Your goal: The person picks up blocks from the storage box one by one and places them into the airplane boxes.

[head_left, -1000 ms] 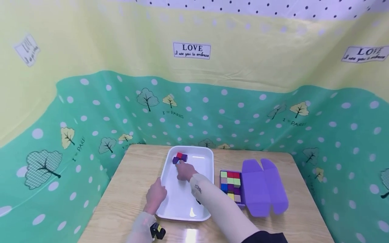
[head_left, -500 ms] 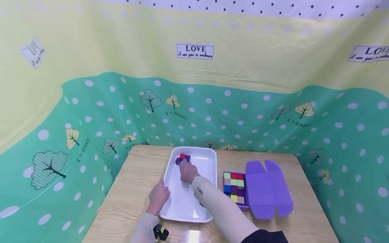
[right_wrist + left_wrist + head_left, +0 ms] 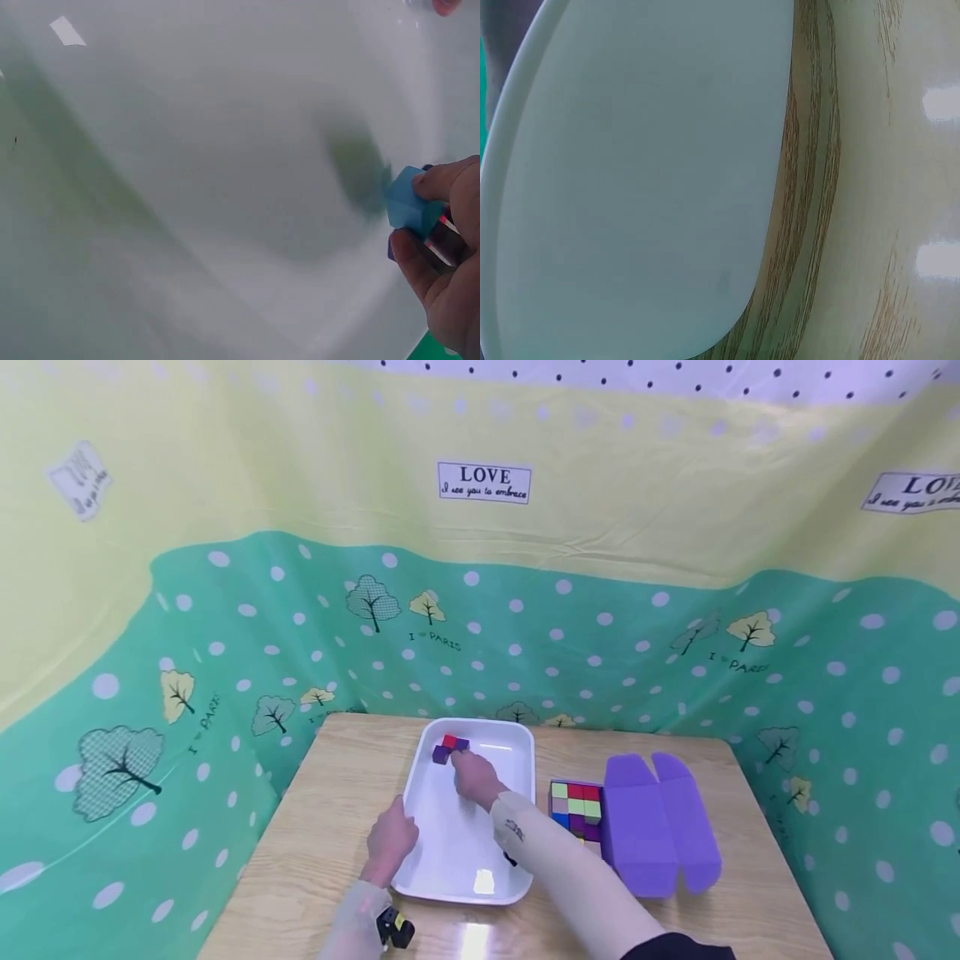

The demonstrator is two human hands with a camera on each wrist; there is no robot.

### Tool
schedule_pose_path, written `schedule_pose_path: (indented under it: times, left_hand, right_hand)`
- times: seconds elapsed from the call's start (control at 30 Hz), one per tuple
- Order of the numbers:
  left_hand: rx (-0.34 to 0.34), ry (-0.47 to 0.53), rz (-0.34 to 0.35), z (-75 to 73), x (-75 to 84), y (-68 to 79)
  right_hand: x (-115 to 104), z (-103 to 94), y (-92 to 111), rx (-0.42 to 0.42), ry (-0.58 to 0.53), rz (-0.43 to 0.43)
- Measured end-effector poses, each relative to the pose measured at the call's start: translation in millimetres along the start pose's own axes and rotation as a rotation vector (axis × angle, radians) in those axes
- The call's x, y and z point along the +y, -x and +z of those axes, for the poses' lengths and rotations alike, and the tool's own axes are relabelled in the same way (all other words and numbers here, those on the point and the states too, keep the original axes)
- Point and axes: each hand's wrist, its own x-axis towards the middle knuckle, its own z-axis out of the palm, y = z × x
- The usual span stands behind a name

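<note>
My right hand [image 3: 477, 778] is over the far part of the white tray [image 3: 442, 868] and pinches a light blue cube [image 3: 407, 201] between thumb and finger, as the right wrist view shows. Just past its fingertips, a red cube [image 3: 449, 741] and two dark purple cubes [image 3: 440, 755] sit together near the tray's far left corner. At the tray's left side, my left hand [image 3: 392, 843] holds the rim. Its fingers are mostly hidden in the left wrist view, where only a dark bit shows outside the rim [image 3: 514, 90].
Right of the tray stands an open purple box [image 3: 645, 835] with its lid folded out to the right. Inside it are several coloured cubes [image 3: 576, 791], partly covered by my right forearm. A patterned curtain [image 3: 525, 643] surrounds the wooden table [image 3: 330, 777].
My right hand has drawn back slightly to the right from the group of cubes, uncovering more of them. The left hand stays at the rim. The head view has shifted a little.
</note>
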Motion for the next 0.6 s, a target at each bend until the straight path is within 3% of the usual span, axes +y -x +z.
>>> schedule_pose_path:
  times: [0.2, 0.4, 0.6]
  left_hand:
    - [-0.011, -0.002, -0.006, 1.4, -1.0, -0.7]
    - [-0.027, -0.011, -0.009, 3.3, -2.4, 1.4]
    - [-0.067, -0.010, -0.041, -1.1, -0.3, -3.4]
  right_hand:
    - [12.0, -29.7, 20.8, 0.039, -0.029, -0.017]
    - [31.4, -60.4, 61.5, 0.124, -0.038, -0.080]
    - [50.4, -100.1, 101.1, 0.137, -0.110, -0.044]
